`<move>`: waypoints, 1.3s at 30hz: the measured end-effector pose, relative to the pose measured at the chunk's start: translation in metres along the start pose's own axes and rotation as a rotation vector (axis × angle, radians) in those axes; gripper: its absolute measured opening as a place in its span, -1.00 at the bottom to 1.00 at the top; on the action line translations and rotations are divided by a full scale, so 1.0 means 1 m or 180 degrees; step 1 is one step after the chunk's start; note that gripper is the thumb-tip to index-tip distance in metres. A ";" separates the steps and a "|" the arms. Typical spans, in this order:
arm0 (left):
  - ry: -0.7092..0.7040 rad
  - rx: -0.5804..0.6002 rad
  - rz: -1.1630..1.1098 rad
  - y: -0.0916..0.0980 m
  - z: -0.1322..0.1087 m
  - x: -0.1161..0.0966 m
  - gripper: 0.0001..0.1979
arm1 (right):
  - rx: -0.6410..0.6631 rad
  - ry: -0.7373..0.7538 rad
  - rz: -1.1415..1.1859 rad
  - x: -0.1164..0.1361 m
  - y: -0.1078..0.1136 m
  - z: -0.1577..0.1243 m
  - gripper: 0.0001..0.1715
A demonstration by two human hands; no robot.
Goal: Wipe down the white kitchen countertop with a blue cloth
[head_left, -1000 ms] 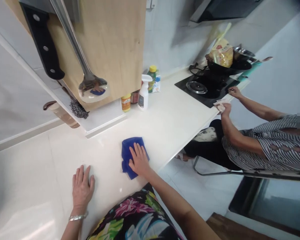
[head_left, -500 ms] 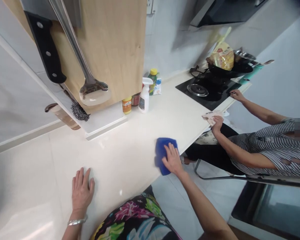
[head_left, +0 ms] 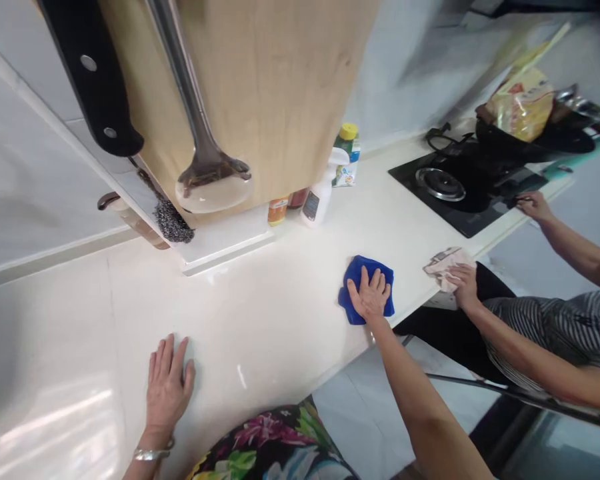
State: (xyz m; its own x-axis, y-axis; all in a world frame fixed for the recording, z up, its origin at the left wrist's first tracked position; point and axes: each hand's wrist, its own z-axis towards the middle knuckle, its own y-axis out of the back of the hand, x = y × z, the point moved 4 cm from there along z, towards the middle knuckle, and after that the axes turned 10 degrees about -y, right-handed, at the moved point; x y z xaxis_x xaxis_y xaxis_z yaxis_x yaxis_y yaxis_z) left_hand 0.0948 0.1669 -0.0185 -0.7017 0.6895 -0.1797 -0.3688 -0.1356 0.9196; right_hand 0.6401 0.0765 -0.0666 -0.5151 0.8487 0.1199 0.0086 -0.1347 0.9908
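Note:
On the pale, glossy countertop (head_left: 260, 320) lies a blue cloth (head_left: 353, 283), close to the front edge. My right hand (head_left: 371, 297) presses flat on top of it with fingers spread, not gripped round it. At the lower left, my left hand (head_left: 169, 387) rests palm down on the bare counter, fingers stretched out and holding nothing. A silver bracelet (head_left: 151, 455) is on that wrist.
Spray bottle (head_left: 318, 200), yellow-capped bottle (head_left: 349, 133) and jars stand at the back. A cutting board (head_left: 275, 87), knife (head_left: 93, 73) and ladle (head_left: 213, 177) jut in above. At right, another person's hand (head_left: 464, 283) holds a pale cloth (head_left: 447, 263) beside the black cooktop (head_left: 460, 193).
My right hand has slid the blue cloth farther from me along the counter, fingers now spread wider. My left hand stays put. The view has shifted; the other person's pale cloth lies more on the counter.

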 end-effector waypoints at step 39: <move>0.2026 -0.2011 -0.2378 0.062 -0.102 0.052 -0.67 | 0.1002 0.4644 0.0638 0.192 0.045 -0.300 -0.19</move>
State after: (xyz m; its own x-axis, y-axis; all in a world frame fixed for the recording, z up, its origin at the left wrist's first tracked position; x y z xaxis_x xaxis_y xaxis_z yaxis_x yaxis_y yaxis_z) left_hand -0.0263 0.1219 -0.0064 -0.2947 0.2905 -0.9104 -0.9313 -0.3006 0.2056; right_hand 0.2848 0.0798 -0.0181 -0.8580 -0.4349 0.2734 0.2610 0.0893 0.9612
